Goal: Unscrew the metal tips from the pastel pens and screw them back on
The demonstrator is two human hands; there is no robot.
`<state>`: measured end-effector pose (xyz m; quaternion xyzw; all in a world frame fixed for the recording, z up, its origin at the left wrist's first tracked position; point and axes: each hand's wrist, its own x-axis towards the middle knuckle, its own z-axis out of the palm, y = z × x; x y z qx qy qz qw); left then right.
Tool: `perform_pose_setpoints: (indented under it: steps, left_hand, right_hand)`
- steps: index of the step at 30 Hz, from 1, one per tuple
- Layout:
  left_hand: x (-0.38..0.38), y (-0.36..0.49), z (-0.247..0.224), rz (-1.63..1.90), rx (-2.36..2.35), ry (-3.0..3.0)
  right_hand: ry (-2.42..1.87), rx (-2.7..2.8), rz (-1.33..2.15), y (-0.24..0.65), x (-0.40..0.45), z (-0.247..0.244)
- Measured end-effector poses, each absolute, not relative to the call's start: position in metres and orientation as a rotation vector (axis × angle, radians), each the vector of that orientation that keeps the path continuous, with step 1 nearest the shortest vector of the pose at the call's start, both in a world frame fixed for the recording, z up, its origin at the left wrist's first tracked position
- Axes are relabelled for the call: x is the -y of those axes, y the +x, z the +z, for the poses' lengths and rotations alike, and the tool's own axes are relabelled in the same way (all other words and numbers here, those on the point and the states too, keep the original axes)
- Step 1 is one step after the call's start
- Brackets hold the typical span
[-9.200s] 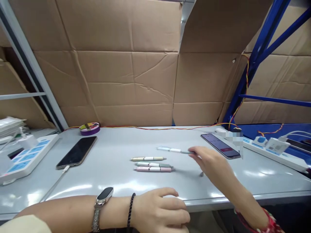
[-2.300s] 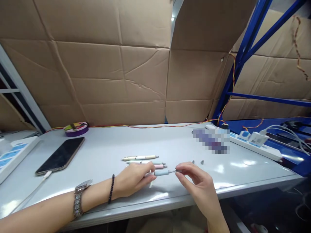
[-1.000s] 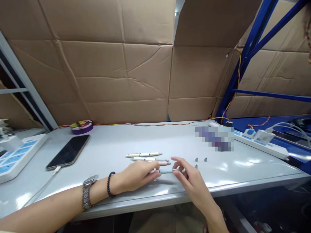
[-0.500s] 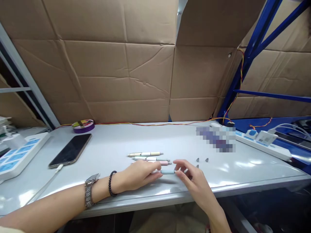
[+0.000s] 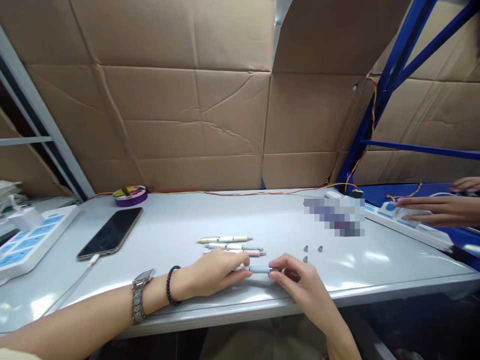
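A light blue pen (image 5: 259,269) lies level between my two hands, just above the table near its front edge. My left hand (image 5: 215,270) is closed around the pen's left part and hides it. At the other end, the fingertips of my right hand (image 5: 296,274) pinch the pen's tip. Beyond my left hand rest a cream pen (image 5: 225,239), a pale green and white pen (image 5: 233,246) and a pink pen (image 5: 256,253), side by side. Small grey cone tips, one of them a grey cone (image 5: 320,248), stand to the right of my right hand.
On the left are a phone (image 5: 111,233) on a cable, a white power strip (image 5: 35,235) and a purple roll of tape (image 5: 130,196). A co-worker's hand (image 5: 442,210) reaches over another power strip (image 5: 408,227) at right. A blurred patch covers something at back right.
My right hand's fingers have closed onto the pen's tip, where they were spread around it before. A co-worker's hands have come into view at the right edge.
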<state>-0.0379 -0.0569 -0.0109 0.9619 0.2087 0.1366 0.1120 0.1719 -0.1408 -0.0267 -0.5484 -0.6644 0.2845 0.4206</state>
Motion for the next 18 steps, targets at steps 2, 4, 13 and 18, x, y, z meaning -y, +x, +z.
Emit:
perform_pose_setpoints:
  steps: [2, 4, 13, 18]
  left_hand:
    - [0.056, -0.038, -0.011, 0.387, -0.612, 2.824]
    - [0.057, -0.037, -0.010, 0.374, -0.618, 2.813]
    - [0.077, -0.040, -0.004, 0.626, -0.346, 2.589]
    - [0.071, -0.037, -0.008, 0.616, 0.063, 2.710]
  right_hand:
    - [-1.376, 1.657, 0.742, 0.173, 0.141, -0.026]
    - [-1.374, 1.642, 0.736, 0.172, 0.142, -0.025]
    - [-0.935, 1.231, 1.266, 0.136, 0.151, -0.023]
    - [-0.778, 0.791, 1.285, 0.129, 0.140, -0.034]
